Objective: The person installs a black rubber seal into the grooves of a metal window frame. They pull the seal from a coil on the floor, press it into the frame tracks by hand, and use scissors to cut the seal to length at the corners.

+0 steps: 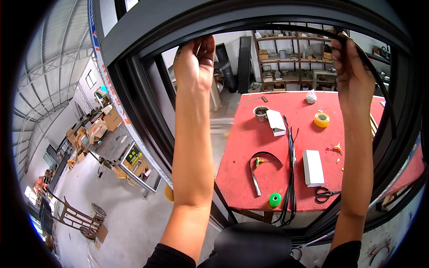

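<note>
The right hand [355, 73] pinched a black strip [392, 111] along the top of the frame [129, 35], the left hand's [195, 62] hold, at left, being indiscernible; the strip's loose end, hanging right, could have dragged it free.

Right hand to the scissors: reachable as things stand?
Probably not straight away: the right hand is up at the dark frame, holding the black strip. The scissors lie uncovered on the red table, seen through the frame; nothing visible blocks them, so a freed hand likely could.
</note>
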`<state>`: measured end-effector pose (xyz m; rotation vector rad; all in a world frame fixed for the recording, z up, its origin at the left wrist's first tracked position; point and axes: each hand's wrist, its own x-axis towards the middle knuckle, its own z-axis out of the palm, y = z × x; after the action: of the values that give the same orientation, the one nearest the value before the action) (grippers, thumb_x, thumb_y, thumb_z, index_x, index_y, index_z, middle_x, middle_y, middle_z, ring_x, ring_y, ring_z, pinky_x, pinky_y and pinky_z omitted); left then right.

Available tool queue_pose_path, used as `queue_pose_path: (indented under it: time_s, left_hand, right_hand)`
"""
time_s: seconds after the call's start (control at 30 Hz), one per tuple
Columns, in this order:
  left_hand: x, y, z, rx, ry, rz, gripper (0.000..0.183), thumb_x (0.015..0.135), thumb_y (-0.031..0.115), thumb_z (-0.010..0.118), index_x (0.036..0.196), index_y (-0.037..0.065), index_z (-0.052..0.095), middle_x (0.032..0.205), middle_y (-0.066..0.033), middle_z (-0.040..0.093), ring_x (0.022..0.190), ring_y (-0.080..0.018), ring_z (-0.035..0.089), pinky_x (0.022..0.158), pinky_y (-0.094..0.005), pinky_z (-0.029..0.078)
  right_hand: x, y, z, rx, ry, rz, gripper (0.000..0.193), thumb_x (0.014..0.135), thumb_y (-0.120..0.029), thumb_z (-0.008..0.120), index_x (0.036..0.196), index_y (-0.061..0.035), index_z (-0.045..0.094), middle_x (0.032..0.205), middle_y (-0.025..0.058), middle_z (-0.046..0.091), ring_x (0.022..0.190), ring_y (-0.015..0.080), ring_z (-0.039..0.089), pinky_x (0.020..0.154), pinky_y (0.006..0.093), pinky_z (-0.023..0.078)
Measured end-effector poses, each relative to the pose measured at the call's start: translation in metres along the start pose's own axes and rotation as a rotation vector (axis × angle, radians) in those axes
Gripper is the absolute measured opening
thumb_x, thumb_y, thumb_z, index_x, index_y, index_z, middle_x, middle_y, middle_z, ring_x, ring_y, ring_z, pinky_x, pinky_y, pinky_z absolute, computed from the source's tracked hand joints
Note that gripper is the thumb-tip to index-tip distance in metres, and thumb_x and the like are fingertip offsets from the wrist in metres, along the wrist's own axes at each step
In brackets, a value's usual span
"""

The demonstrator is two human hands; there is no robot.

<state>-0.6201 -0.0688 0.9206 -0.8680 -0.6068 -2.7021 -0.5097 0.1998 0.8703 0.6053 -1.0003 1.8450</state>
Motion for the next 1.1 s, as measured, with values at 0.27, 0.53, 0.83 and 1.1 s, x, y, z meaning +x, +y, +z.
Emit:
queue_pose_path:
  time_s: [0.27, 0.53, 0.83, 1.1]
  left_hand:
    - [-0.014, -0.016, 0.015, 0.108, 0.016, 0.002, 0.014, 0.091, 0.001, 0.051, 0.103, -0.006, 0.056, 0.105, -0.0172, 0.060, 0.098, -0.0293, 0.060, 0.088, -0.0446, 0.056]
    - [-0.010, -0.028, 0.028, 0.108, 0.032, -0.041, 0.017, 0.089, 0.001, 0.055, 0.104, -0.007, 0.057, 0.104, -0.0176, 0.062, 0.097, -0.0302, 0.062, 0.091, -0.0436, 0.055]
    - [-0.019, -0.047, 0.042, 0.175, -0.033, -0.075, 0.017, 0.089, 0.001, 0.056, 0.104, -0.006, 0.058, 0.104, -0.0175, 0.063, 0.101, -0.0302, 0.061, 0.096, -0.0494, 0.050]
    - [-0.020, -0.059, 0.057, 0.208, -0.117, -0.174, 0.017, 0.088, 0.001, 0.058, 0.104, -0.006, 0.058, 0.106, -0.0181, 0.062, 0.099, -0.0321, 0.061, 0.096, -0.0485, 0.050]
  right_hand:
    - [0.019, 0.006, 0.011, 0.059, 0.035, -0.100, 0.018, 0.088, -0.012, 0.064, 0.096, 0.0033, 0.065, 0.085, 0.0119, 0.068, 0.071, 0.0143, 0.064, 0.062, 0.0216, 0.050]
    - [0.031, 0.007, 0.017, -0.045, 0.111, -0.089, 0.015, 0.087, -0.010, 0.063, 0.095, 0.0027, 0.064, 0.087, 0.0125, 0.068, 0.071, 0.0151, 0.065, 0.060, 0.0222, 0.053]
    - [0.035, 0.006, 0.029, -0.010, 0.208, -0.162, 0.012, 0.082, -0.008, 0.065, 0.086, 0.0034, 0.062, 0.077, 0.0102, 0.066, 0.065, 0.0165, 0.065, 0.057, 0.0264, 0.054]
    - [0.035, 0.005, 0.035, 0.035, 0.237, -0.128, 0.012, 0.083, -0.008, 0.064, 0.084, 0.0035, 0.060, 0.076, 0.0103, 0.065, 0.065, 0.0185, 0.066, 0.057, 0.0265, 0.054]
